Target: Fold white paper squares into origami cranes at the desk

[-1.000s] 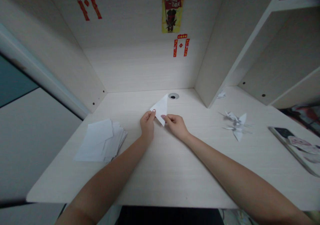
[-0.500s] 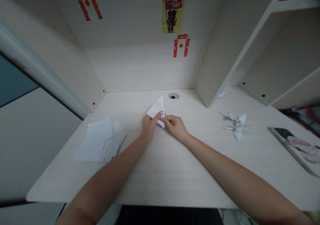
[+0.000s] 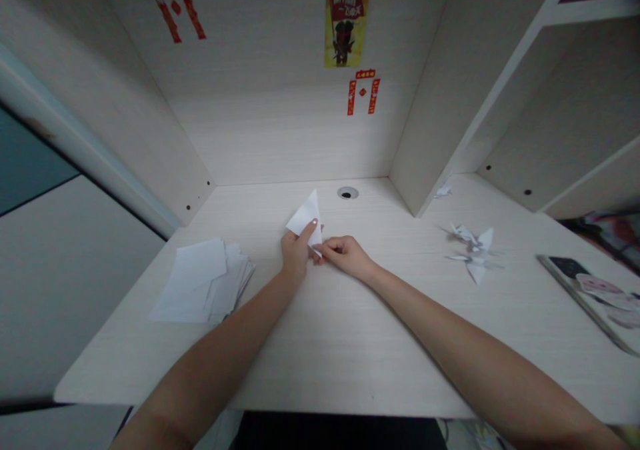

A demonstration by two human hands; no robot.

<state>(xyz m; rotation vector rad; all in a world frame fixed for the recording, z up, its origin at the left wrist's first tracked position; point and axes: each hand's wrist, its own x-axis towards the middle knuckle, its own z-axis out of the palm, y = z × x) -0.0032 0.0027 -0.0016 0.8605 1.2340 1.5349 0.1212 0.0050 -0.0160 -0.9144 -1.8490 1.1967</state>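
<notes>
A folded piece of white paper [image 3: 304, 214], shaped like a triangle with its tip pointing up and away, is held above the middle of the desk. My left hand [image 3: 296, 250] grips it from the left, thumb pressed on its face and fingers behind. At the paper's lower right corner, my right hand [image 3: 345, 253] pinches the edge between thumb and forefinger. The other fingers of my right hand are curled in. The back of the paper is hidden from me.
A loose stack of white paper sheets [image 3: 197, 280] lies on the left of the desk [image 3: 320, 357]. Folded paper cranes [image 3: 475, 247] sit to the right, near a phone [image 3: 590, 297] in a decorated case. A cable hole [image 3: 348, 193] is at the back; an upright panel [image 3: 425, 117] divides the shelf.
Both hands have shifted slightly left with the paper. My right hand's pinch has slid down toward the paper's lower corner, and my left thumb sits a little lower left.
</notes>
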